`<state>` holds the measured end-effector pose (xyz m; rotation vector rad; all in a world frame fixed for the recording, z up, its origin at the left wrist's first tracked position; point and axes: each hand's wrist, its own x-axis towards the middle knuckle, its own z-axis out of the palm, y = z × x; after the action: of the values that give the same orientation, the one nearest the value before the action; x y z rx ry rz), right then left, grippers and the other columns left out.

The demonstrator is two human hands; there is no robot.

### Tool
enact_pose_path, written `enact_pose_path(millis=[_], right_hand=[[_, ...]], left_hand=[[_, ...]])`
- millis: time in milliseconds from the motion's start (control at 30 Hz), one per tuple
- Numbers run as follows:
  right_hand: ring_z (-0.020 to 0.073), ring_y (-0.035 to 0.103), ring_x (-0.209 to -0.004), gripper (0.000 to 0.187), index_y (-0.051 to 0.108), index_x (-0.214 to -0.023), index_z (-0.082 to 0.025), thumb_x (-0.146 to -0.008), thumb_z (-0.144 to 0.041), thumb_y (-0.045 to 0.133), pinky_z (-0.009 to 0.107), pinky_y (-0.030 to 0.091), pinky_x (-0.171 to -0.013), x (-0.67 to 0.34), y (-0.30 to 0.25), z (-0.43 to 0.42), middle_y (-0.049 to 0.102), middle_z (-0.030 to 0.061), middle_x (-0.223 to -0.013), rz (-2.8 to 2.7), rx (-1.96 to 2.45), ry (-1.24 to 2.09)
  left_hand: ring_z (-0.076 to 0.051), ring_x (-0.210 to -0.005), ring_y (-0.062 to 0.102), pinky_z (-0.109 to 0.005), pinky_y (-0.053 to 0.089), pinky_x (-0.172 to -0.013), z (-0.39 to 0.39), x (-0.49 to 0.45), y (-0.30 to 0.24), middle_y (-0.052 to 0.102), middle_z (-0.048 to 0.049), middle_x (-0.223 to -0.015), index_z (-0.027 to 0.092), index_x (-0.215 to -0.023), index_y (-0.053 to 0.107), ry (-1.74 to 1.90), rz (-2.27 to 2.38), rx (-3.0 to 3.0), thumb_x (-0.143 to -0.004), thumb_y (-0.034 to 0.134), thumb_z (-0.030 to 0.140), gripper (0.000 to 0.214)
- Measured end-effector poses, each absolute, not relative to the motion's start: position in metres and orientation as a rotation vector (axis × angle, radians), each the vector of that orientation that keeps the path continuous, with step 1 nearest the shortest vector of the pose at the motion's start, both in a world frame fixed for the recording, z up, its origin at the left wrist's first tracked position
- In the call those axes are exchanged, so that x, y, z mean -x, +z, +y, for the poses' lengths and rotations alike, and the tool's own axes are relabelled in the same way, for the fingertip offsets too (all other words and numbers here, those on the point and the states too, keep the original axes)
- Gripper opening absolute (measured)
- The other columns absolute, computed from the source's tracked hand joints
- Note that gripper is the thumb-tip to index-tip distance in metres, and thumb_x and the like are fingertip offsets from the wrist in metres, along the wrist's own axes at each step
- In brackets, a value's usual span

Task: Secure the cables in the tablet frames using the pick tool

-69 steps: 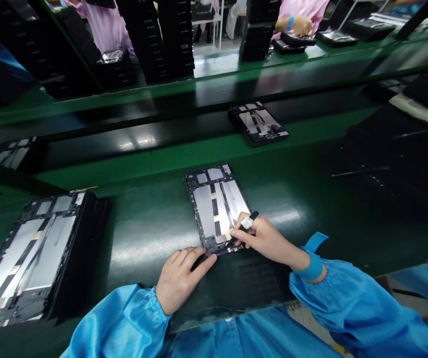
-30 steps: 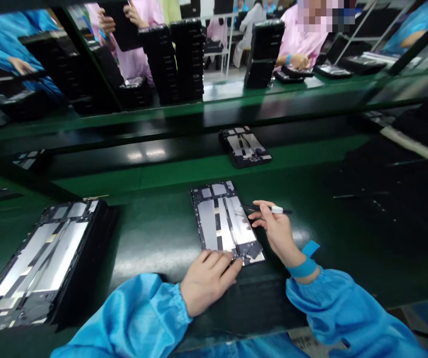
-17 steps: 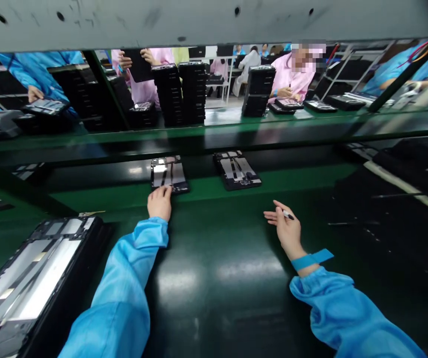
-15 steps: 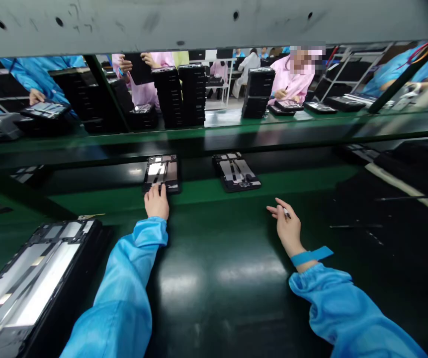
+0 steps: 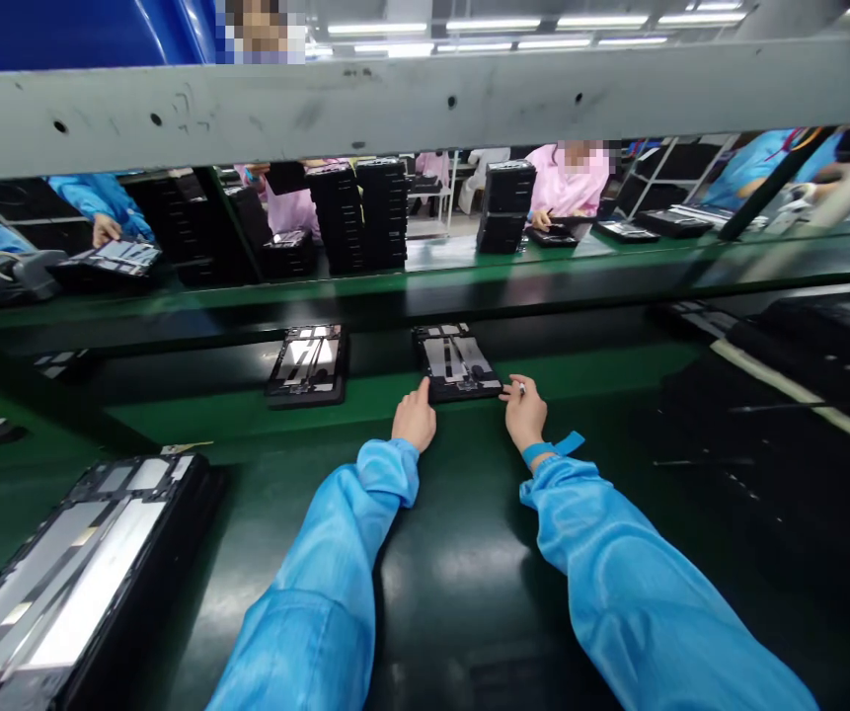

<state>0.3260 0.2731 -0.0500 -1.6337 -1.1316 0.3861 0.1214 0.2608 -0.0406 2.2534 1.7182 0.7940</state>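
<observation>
The green bench (image 5: 461,592) carries a frame (image 5: 455,360) at twelve o'clock, a second frame (image 5: 306,365) at eleven, and a third frame (image 5: 76,583) at eight, on a black tray (image 5: 165,563). A black mat (image 5: 780,434) lies at three.

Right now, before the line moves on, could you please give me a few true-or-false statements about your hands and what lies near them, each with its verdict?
1. The left hand and right hand are both at the near edge of a tablet housing. True.
2. The right hand holds a small pen. True.
3. The blue wrist strap is on the left wrist. False: it is on the right wrist.
4. A second tablet housing lies to the right of the one at the hands. False: it lies to the left.
</observation>
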Motion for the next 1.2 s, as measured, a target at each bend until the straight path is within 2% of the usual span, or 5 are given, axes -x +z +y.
enact_pose_path(millis=[267,533,733,967,1200], right_hand=[[0.0241,0.074,-0.078,0.052,0.061,-0.116,-0.015,-0.092,-0.057,0.043,0.034,0.060,-0.063,-0.330,-0.055,0.174,0.075,0.0109,-0.082,-1.124,1.439,0.622],[0.0210,0.073,-0.070,0.038,0.065,-0.117,-0.020,-0.095,-0.047,0.051,0.034,0.061,-0.067,-0.329,-0.050,0.010,0.078,0.0074,-0.080,-1.327,1.500,0.908],[0.0206,0.072,-0.069,0.032,0.059,-0.123,-0.023,-0.100,-0.040,0.045,0.035,0.061,-0.069,-0.322,-0.029,-0.003,0.079,0.0063,-0.087,-1.232,1.477,0.732],[0.0222,0.068,-0.110,0.032,0.054,-0.130,-0.024,-0.100,-0.023,0.043,0.036,0.055,-0.093,-0.284,0.000,-0.010,0.073,0.0063,-0.116,-1.829,1.181,0.949],[0.0241,0.069,-0.095,0.025,0.066,-0.113,-0.025,-0.093,-0.016,0.055,0.039,0.056,-0.083,-0.252,0.000,-0.004,0.074,0.0052,-0.106,-1.980,1.177,0.848]], left_hand=[[-0.017,-0.087,0.064,-0.030,0.052,-0.085,0.162,-0.077,-0.034,0.065,-0.0093,-0.102,0.011,-0.137,0.049,0.785,1.555,-1.959,-0.095,0.038,0.021,0.045],[-0.013,-0.075,0.062,-0.026,0.054,-0.072,-0.004,-0.013,-0.014,0.063,-0.0061,-0.101,0.022,-0.144,0.042,0.654,1.277,-1.876,-0.096,0.044,0.025,0.049],[-0.016,-0.085,0.065,-0.027,0.055,-0.076,-0.002,-0.003,0.003,0.067,-0.0047,-0.099,0.025,-0.121,0.062,0.721,1.360,-2.101,-0.098,0.049,0.028,0.027],[-0.017,-0.080,0.063,-0.029,0.051,-0.072,0.028,-0.035,0.006,0.067,-0.0026,-0.089,0.022,-0.102,0.068,0.516,1.235,-2.596,-0.100,0.046,0.030,0.024],[-0.014,-0.075,0.065,-0.025,0.050,-0.070,0.008,-0.033,0.005,0.070,0.0000,-0.084,0.021,-0.096,0.066,0.707,1.196,-2.323,-0.098,0.050,0.025,0.017]])
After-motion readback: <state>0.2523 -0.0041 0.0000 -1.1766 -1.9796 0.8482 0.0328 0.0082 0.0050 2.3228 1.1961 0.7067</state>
